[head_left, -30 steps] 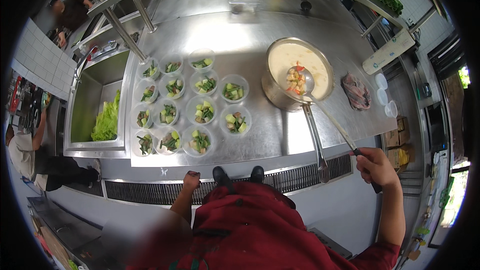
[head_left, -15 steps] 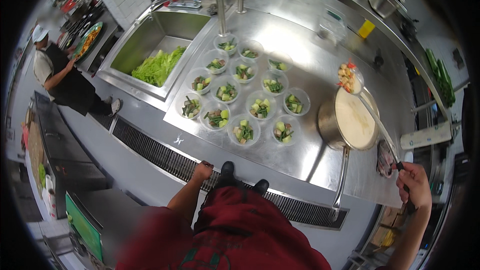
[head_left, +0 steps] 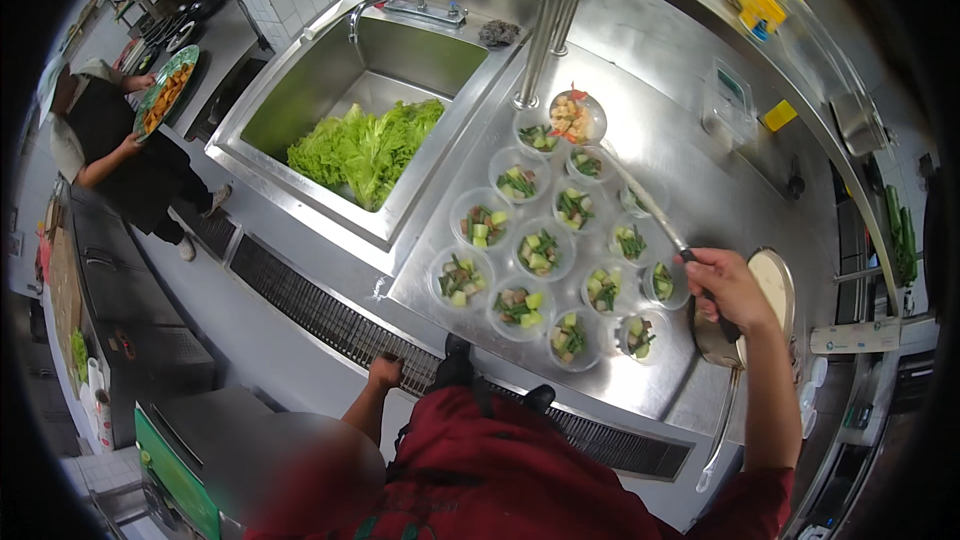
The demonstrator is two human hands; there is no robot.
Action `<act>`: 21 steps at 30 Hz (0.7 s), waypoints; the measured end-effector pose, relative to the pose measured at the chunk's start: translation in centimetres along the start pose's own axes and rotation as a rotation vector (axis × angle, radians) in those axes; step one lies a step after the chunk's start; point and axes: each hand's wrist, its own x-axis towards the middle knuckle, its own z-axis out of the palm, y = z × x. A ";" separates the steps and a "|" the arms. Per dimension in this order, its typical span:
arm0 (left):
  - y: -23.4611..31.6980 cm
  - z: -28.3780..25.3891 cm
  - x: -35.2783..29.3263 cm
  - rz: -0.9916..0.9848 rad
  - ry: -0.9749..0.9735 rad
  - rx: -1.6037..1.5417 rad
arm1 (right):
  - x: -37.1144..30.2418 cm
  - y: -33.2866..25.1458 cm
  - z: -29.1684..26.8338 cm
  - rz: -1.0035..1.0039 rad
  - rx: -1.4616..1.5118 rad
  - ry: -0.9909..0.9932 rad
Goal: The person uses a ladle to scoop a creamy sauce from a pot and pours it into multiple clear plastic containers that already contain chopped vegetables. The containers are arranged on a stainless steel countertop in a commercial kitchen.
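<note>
At far left, a co-worker [head_left: 105,140] in a dark apron, holding a green platter [head_left: 167,98] of orange-brown food. Next, a steel sink [head_left: 310,80], upper left of centre, with leafy green lettuce [head_left: 368,152] inside. Below it, lower centre of the frame, of the wearer's two hands, the left hand [head_left: 386,370]: fingers curled in a loose fist, hanging beside the surface; whether anything is inside, I cannot tell.

Centre: a steel surface [head_left: 668,80] bearing clear round bowls [head_left: 540,247], grouped in rough rows, each with chopped green vegetables. Over the far end of the group, one long-handled metal ladle [head_left: 643,197], its head heaped with pale chunks [head_left: 570,120] and red bits; I cannot tell whether it touches a bowl. Right of centre, the right hand [head_left: 730,292]: fingers wrapped firmly round the ladle's black grip.

Just beyond, partly behind that hand and forearm, one metal pot [head_left: 707,340] of creamy pale liquid, its long handle pointing toward the lower edge. Upper right, on the surface, one clear box [head_left: 728,105] and one yellow item [head_left: 779,116]. Far right, long green stalks [head_left: 901,230].
</note>
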 end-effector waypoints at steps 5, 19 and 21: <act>-2.7 -5.9 4.8 0.389 -0.015 0.505 | 5.4 2.1 5.2 -0.088 -0.020 0.020; 0.6 -5.5 9.1 0.425 -0.042 0.069 | 6.0 4.5 10.6 -0.232 -0.496 0.451; 1.8 -5.2 9.0 0.328 -0.054 0.061 | 5.9 5.0 10.7 -0.260 -0.487 0.472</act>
